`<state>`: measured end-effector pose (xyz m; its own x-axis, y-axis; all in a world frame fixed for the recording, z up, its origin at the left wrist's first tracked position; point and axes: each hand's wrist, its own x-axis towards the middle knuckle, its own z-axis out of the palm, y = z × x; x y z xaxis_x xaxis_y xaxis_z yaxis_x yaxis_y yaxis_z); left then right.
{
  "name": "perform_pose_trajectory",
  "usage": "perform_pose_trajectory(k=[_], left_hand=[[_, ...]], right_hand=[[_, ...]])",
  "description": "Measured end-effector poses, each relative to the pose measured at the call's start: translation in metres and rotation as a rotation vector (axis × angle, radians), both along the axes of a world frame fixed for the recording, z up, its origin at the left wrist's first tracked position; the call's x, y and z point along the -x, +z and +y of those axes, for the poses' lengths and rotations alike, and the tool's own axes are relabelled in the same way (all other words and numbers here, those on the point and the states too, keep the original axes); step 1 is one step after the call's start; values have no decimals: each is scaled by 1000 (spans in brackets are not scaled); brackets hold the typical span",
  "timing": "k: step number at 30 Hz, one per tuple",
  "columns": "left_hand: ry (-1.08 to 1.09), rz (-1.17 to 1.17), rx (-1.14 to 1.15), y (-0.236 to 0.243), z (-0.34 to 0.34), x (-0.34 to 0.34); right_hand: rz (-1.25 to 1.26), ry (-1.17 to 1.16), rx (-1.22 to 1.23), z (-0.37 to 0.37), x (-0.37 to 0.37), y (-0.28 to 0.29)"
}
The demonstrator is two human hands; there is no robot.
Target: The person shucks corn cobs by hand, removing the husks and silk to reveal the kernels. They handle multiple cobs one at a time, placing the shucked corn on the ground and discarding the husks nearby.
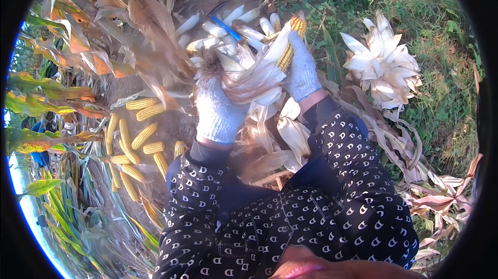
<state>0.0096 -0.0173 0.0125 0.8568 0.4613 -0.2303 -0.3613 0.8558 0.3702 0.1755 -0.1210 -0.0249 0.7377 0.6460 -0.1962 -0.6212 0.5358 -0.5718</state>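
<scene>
Both hands wear white knit gloves. My right hand (303, 66) is closed on a yellow corn cob (296, 24), its kernels partly bared between pale husk leaves. My left hand (218, 102) grips the peeled-back husk (264, 76), with brown silk (211, 63) at its top; its fingertips are largely hidden. Several unhusked ears (212, 28) lie behind the hands, along with a blue-handled tool (225, 28) with a dark curved blade. Several bare yellow cobs (131, 141) lie on the soil to my left, and loose husks (290, 128) lie below my hands.
Dry corn stalks (140, 9) lean in from the left. At the far left, blue fabric (37, 139) shows behind leaves; I cannot tell whether someone wears it. A pile of pale husks (381, 63) sits on the right, beside green grass (430, 14).
</scene>
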Motion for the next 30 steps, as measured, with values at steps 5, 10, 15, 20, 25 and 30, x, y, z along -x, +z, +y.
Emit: perform_pose_trajectory(k=[5,10,15,20,25,30], left_hand=[[32,11,-147,-3,4,12],[48,562,-946,-20,36,15],[295,754,-1532,-19,61,20],[142,510,-1217,-6,40,4],[28,556,-1462,-2,15,-5],[71,445,-1306,-21,22,-8]], right_hand=[[18,-63,-69,-18,-37,4],[-370,-190,181,-22,-33,13],[-828,-35,701,-32,-18,14],[-887,276,699,-25,12,10],[-810,666,500,-21,34,24],[-522,698,179,-24,43,21]])
